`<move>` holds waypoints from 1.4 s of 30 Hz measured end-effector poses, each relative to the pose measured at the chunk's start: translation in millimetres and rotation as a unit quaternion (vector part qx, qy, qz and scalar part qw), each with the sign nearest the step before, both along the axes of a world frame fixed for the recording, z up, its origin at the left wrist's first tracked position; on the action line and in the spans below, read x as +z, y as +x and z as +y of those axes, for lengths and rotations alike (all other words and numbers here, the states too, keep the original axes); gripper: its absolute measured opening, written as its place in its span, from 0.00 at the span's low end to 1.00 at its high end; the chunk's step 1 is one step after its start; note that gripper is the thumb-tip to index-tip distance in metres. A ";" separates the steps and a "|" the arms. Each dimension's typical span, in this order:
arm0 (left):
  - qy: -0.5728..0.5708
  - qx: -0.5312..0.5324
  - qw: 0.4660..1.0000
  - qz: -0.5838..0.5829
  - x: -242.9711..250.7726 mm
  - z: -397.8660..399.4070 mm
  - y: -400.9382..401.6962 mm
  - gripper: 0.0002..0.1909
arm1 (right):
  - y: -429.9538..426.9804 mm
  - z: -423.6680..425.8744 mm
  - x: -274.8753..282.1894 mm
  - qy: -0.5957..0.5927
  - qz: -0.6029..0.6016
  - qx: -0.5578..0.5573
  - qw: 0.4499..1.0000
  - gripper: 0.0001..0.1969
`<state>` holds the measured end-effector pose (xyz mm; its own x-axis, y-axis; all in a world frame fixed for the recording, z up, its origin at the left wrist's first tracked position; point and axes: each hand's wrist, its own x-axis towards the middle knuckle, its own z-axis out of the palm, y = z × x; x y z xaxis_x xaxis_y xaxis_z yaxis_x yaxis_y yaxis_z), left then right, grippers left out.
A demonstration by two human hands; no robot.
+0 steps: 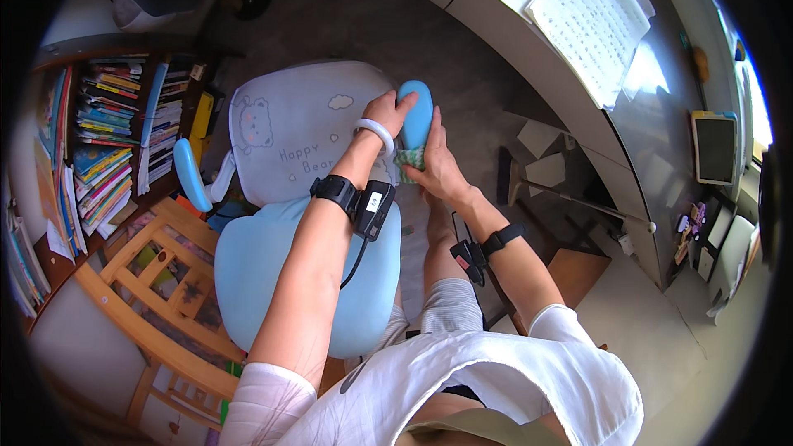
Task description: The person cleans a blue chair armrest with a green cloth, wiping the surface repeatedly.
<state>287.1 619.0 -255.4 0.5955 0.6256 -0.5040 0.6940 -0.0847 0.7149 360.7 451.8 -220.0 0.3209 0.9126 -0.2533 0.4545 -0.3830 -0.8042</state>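
Note:
A child's desk chair stands before me, with a pale blue seat (pixel 260 272) and a whitish backrest cover (pixel 297 105) bearing a cartoon bear and printed writing. My left hand (pixel 383 116) grips one blue armrest pad (pixel 416 113) from its left side, thumb on top. On the pad's right side, my right hand (pixel 437 164) holds a green-and-white checked cloth (pixel 410 161) against its near end. Part of the cloth is hidden under the right fingers. The other armrest (pixel 191 174), also blue, stands at the chair's left.
Bookshelves (pixel 142 130) full of books line the left, beside a slatted wooden chair (pixel 167 279). A long desk (pixel 483 6) curves along the right, with written paper sheets (pixel 591 25) and a tablet-like device (pixel 714 147). A metal bar (pixel 576 201) juts out beneath the desk.

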 end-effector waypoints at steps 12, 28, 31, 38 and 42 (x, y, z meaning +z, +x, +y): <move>-0.031 0.024 0.981 0.187 37.1 7.9 2.9 0.37 | 13.2 -4.1 -5.5 -0.011 0.012 0.199 0.980 0.66; -0.154 0.169 0.972 -0.056 300.3 -115.0 -196.5 0.23 | 138.6 -98.3 -21.2 -0.084 0.188 0.021 0.978 0.17; -0.213 0.275 0.928 -0.135 319.6 -189.9 -224.5 0.20 | 122.3 -91.4 -5.0 -0.066 0.130 0.013 0.989 0.13; -0.209 0.284 0.925 -0.142 146.2 -324.6 -136.5 0.28 | 67.0 -22.6 29.1 0.079 0.115 0.086 0.986 0.09; -0.019 0.345 0.933 -0.103 33.2 -296.1 -93.1 0.40 | 38.2 4.0 92.0 0.027 0.074 0.189 0.979 0.14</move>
<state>194.0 322.8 -222.2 0.1446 0.8801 -0.4522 0.4209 0.3589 0.8331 399.0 455.8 -128.1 -0.0779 0.9723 -0.2206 0.4325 -0.1664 -0.8862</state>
